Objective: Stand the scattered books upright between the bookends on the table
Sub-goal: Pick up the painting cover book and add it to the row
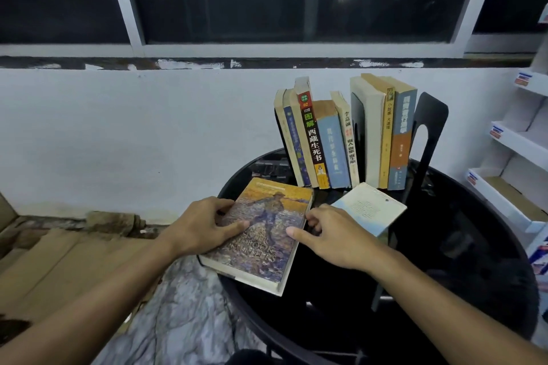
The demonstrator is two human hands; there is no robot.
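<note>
My left hand (207, 224) lies spread on the painted cover of the big book (261, 234), fingers curling over its left edge, not yet closed round it. My right hand (323, 238) is loose at the right edge, thumb reaching onto the cover, fingertips tucked at the side, gripping nothing so far. The book lies flat on the near left part of the black round table (444, 261), its near corner jutting over the rim.

I judge the step is to lift this one and stand it. To do it well I'd pinch both long edges firmly, since it looks thick and heavy, tip the spine up before carrying, and keep it clear of the pale book (369, 207) lying flat just right of my right hand.

Further back, five books (318, 142) stand in a row, leaning a little left. A black bookend (357, 133) stands at their right, then three more books (385, 133) stand upright, with the tall bookend (428, 127) beyond them on the right. A dark edge shows at the far left of the row; I cannot tell if it's another bookend.

The row looks tight, so I'd steady the leaning books with one hand and slide the big one in spine outward, bottom edge landing first, so nothing topples
</note>
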